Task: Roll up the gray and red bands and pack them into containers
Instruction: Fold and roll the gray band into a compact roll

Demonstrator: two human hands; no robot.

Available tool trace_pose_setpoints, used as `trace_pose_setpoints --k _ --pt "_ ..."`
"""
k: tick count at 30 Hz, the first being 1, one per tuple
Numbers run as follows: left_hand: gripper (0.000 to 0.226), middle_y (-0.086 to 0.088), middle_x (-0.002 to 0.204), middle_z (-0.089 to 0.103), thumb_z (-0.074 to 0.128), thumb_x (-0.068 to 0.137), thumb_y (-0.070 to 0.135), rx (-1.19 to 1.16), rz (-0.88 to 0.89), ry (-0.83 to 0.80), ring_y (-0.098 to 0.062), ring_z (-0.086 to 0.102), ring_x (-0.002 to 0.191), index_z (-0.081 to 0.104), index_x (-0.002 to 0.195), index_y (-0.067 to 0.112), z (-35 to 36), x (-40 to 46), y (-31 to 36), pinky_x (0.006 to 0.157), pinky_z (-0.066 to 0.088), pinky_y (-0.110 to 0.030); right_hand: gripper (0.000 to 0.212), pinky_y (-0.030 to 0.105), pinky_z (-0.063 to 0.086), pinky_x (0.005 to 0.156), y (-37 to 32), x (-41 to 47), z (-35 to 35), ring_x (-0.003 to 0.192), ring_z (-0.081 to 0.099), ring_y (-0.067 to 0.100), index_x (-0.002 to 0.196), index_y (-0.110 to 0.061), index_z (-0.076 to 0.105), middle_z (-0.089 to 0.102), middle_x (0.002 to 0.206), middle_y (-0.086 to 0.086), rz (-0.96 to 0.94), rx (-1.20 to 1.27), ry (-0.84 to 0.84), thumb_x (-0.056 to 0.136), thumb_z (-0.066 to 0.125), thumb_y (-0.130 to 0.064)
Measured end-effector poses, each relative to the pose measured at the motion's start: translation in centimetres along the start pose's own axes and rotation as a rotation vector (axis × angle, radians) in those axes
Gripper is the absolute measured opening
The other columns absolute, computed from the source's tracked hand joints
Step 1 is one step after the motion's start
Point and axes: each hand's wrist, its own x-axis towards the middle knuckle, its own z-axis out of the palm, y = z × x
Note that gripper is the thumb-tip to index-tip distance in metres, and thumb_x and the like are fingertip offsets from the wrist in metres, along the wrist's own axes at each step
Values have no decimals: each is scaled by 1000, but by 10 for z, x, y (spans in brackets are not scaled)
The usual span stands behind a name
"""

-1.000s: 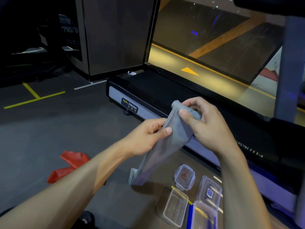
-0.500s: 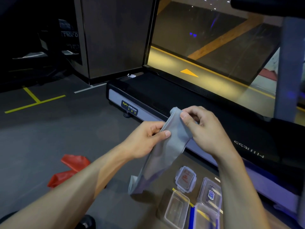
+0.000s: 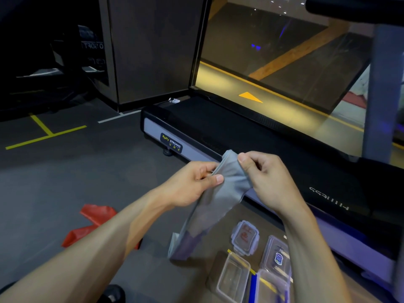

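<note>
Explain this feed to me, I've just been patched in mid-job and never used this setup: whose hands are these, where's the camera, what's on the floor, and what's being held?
There is no robot here: these are a person's two bare hands, filmed by one wide-angle camera on their head, looking forward and down.

Both hands hold the gray band. The left hand pinches its side edge, and the right hand pinches its top end, where a roll seems to be starting. The rest of the band hangs down to the floor.

On the dark floor, the red band lies loose to the left, untouched. Lower right sit two open clear containers and two lids lying beside them.

The long black machine behind the hands is a treadmill.
</note>
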Motion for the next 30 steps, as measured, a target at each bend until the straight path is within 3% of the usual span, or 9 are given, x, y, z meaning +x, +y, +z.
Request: trace_pose_setpoints --k 4,7,10,15,18,20,21,24,30 --pt "30 -30 119 68 51 106 16 32 -2 -51 -48 66 112 63 122 -7 -2 -3 3 99 49 -64 33 49 50 69 0 0 -1 76 62 33 82 -22 71 67 75 9 7 31 36 106 54 -37" --pt "29 -30 121 68 48 108 11 31 -8 -70 -34 68 108 62 123 -8 -1 -3 5 101 50 -58 28 50 52 73 1 1 -3 77 64 27 87 -24 73 70 78 4 27 51 50 105 56 -36" --pt "29 -25 117 71 46 108 11 12 -15 -85 -27 68 101 63 121 -10 -1 -3 4 90 57 -41 17 46 58 84 1 1 -2 89 71 13 96 -26 75 75 90 -6 48 119 82 103 60 -30" --pt "23 -12 105 75 45 108 7 -108 -22 -46 -18 71 93 62 122 1 3 0 7 79 55 -25 16 59 56 79 1 1 0 86 67 40 93 -27 71 73 83 11 31 178 88 101 59 -35" --pt "38 -25 109 72 51 106 11 -143 4 -25 -26 69 97 50 144 11 4 4 4 86 56 -34 21 51 58 80 0 1 1 84 71 27 93 -25 73 75 84 3 55 180 76 105 56 -27" --pt "47 -20 92 71 52 105 7 -113 30 35 -15 65 85 45 149 23 4 5 2 84 55 -31 25 44 57 78 -2 1 3 83 71 19 92 -25 73 75 85 0 76 164 63 107 53 -26" --pt "50 -20 95 72 52 105 5 -109 45 55 -15 64 87 45 149 26 5 6 1 89 57 -35 28 45 56 78 -1 0 5 83 71 21 90 -25 73 74 85 0 87 155 51 107 50 -26" --pt "45 -36 125 61 54 102 7 -110 87 57 -36 60 105 55 142 26 9 5 -1 103 43 -65 33 51 55 76 -1 0 10 83 68 30 88 -25 70 72 84 5 125 129 14 108 46 -32" --pt "29 -46 108 57 59 98 21 -89 103 103 -36 56 93 65 125 29 6 4 -4 87 47 -60 16 37 53 75 -3 -5 6 85 67 17 99 -30 68 72 95 -1 90 159 -149 90 75 -41"
